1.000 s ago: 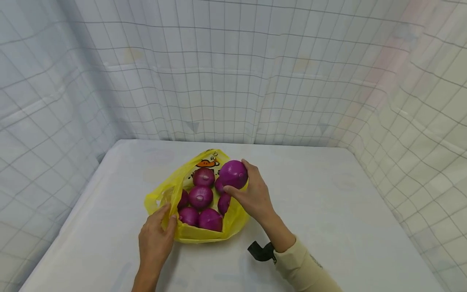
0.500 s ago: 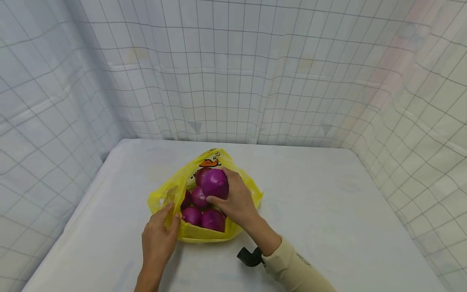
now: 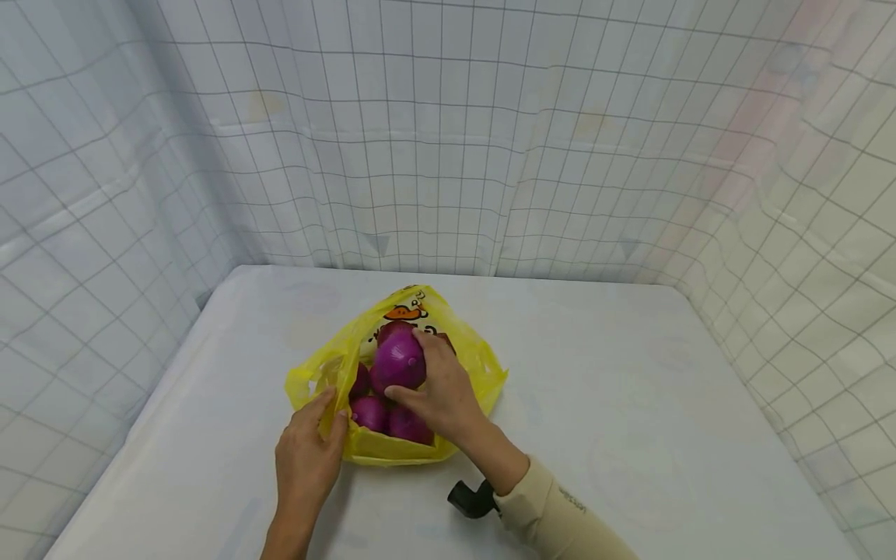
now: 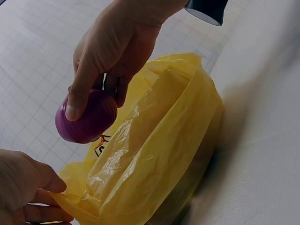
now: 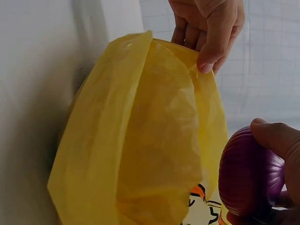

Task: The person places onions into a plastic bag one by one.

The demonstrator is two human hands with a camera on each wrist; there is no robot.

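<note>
A yellow plastic bag with a printed duck lies with its mouth open on the white table. Several red onions sit inside it. My right hand grips one more red onion over the bag's mouth, thumb on the near side and fingers behind. In the left wrist view that onion hangs above the bag's rim. My left hand pinches the bag's left edge between thumb and fingers, and the right wrist view shows the thumb pressed on the yellow plastic.
A black curved piece sits at my right wrist, by the beige sleeve. White cloth with a grid pattern hangs behind the table and along both sides. The white tabletop extends to the right of the bag.
My right hand has carried the onion leftward and down, from the bag's right side to over its middle. The left hand keeps its pinch on the bag's edge.
</note>
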